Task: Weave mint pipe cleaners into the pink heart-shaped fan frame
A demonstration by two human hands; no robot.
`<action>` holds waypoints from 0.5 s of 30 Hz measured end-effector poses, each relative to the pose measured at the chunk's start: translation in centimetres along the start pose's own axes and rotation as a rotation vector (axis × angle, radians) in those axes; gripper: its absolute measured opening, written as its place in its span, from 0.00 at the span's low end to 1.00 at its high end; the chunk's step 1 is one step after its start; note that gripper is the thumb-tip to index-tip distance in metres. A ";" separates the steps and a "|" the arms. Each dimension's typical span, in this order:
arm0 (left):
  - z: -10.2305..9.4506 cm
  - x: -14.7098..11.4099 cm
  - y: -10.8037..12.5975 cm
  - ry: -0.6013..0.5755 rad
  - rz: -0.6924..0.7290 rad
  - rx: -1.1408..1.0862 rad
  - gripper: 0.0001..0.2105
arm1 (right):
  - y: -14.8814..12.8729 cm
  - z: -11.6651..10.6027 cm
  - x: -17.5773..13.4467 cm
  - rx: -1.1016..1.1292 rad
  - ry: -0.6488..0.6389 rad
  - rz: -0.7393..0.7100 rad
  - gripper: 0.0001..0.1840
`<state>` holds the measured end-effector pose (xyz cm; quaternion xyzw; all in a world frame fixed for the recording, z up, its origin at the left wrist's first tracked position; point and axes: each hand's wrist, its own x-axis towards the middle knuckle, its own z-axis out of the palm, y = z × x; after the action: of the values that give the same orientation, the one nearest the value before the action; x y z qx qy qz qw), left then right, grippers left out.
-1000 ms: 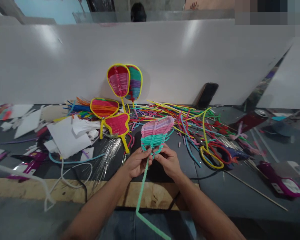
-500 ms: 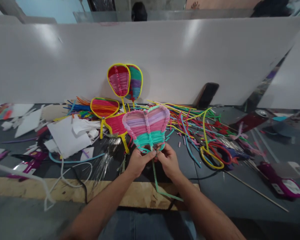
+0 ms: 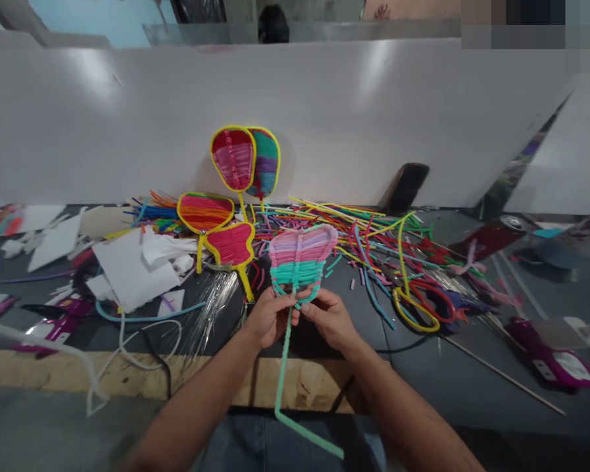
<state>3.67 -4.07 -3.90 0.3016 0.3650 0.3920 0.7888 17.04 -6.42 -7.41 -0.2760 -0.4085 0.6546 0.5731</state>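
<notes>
Between my two hands is a fan-shaped pipe-cleaner piece (image 3: 299, 255), striped pink and lilac above and turquoise below, with a raised rib up its middle. My left hand (image 3: 271, 314) pinches its lower end with thumb and fingers. Opposite it, my right hand (image 3: 327, 316) pinches the lower right of the turquoise rim. From the grip a light green pipe cleaner (image 3: 282, 373) hangs down over the table edge and bends sharply to the right. The fingertips partly hide the bottom of the piece.
Finished yellow-edged fans (image 3: 233, 160) lean against the white panel (image 3: 324, 118). Loose pipe cleaners (image 3: 368, 229), yellow-handled scissors (image 3: 417, 314), a dark phone (image 3: 408, 187) and a red can (image 3: 494, 236) lie or stand to the right. White paper (image 3: 132, 269) and silver tinsel (image 3: 214, 308) are on the left.
The fan-shaped piece has tipped and shifted slightly right and lower. The green pipe cleaner's hanging end has swung left and down. Both hands keep their pinch.
</notes>
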 end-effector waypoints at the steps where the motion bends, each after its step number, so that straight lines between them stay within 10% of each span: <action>1: 0.0 0.0 0.0 0.007 -0.022 -0.003 0.13 | 0.0 0.0 0.0 0.004 -0.019 0.019 0.10; 15: -0.2 -0.2 0.3 -0.086 -0.014 0.009 0.11 | -1.0 -0.4 0.1 -0.079 -0.118 -0.014 0.08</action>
<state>3.28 -4.04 -3.73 0.3189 0.3347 0.3714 0.8052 17.91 -6.26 -6.77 -0.2563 -0.4691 0.6492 0.5412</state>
